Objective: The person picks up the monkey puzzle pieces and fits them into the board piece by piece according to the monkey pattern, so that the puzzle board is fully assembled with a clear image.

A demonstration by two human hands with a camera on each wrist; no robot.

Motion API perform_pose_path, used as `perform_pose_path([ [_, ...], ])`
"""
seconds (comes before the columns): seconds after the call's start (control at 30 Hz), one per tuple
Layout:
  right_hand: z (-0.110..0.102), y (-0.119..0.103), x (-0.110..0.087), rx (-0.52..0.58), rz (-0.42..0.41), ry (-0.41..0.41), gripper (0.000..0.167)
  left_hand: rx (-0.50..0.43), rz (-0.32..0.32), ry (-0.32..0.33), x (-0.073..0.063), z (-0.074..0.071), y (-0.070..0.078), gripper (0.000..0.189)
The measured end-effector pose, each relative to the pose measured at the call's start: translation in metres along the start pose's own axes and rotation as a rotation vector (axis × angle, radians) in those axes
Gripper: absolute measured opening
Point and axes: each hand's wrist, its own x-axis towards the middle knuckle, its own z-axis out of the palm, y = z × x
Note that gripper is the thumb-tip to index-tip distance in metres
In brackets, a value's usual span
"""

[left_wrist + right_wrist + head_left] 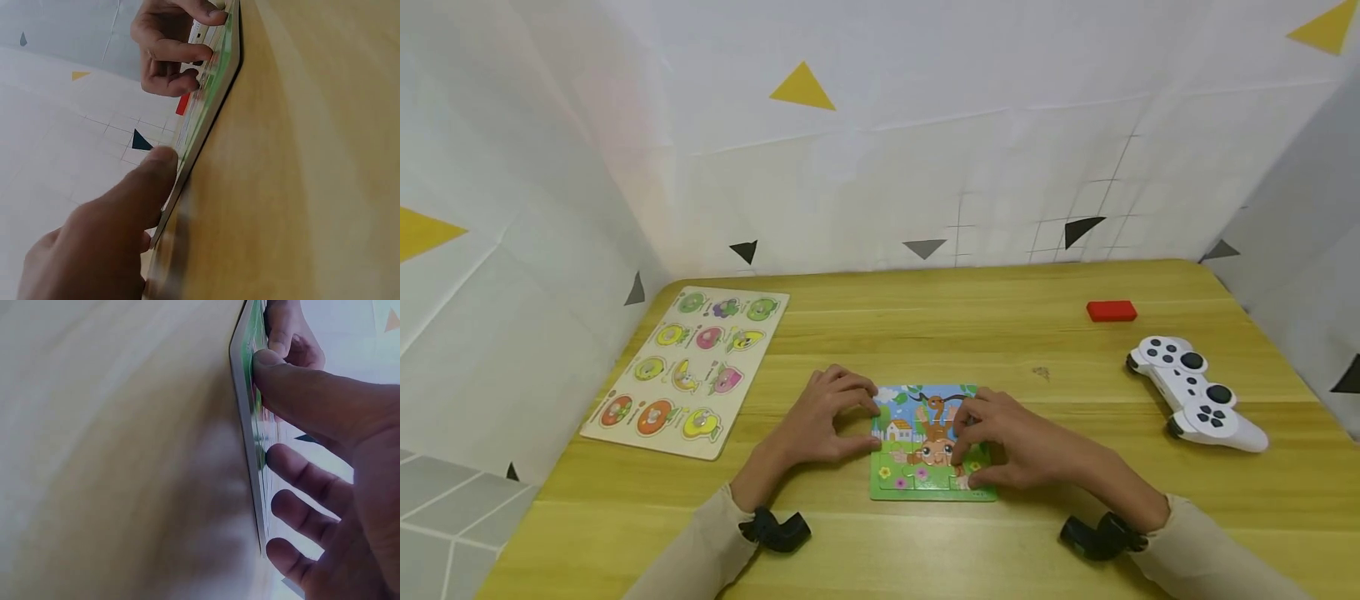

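Observation:
A jigsaw puzzle (pixel 925 495) with a green border and a cartoon monkey picture lies flat on the table. My left hand (pixel 831 417) holds its left edge between thumb and curved fingers; the left wrist view shows that thumb (pixel 164 157) against the board's rim. Over the puzzle's right side, my right hand (pixel 1015 437) has thumb and fingertips around a puzzle piece (pixel 962 481) near the lower right corner. In the right wrist view the right thumb (pixel 270 359) touches the picture surface. The right hand covers part of that side, so the piece's fit is unclear.
A wooden fruit puzzle board (pixel 700 379) lies at the left of the table (pixel 880 325). To the right are a white game controller (pixel 1187 387) and a small red block (pixel 1111 311). A white patterned cloth (pixel 865 192) stands behind the table.

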Motion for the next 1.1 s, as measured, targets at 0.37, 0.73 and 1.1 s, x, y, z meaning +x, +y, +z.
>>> perform_pose_path([
  [0.37,0.0017,0.0041,-0.0006,-0.016,0.058,-0.031,0.060,0.013,-0.044,-0.053,0.0008,0.0028,0.0035,0.060],
  [0.73,0.0013,0.0052,0.0007,-0.028,0.078,-0.045,0.061,0.076,-0.057,-0.070,0.0038,0.0037,0.0085,0.068],
  [1.1,0.0020,0.0054,0.0008,0.005,0.074,-0.036,0.059,0.014,-0.065,-0.060,0.0022,0.0058,0.0069,0.065],
])
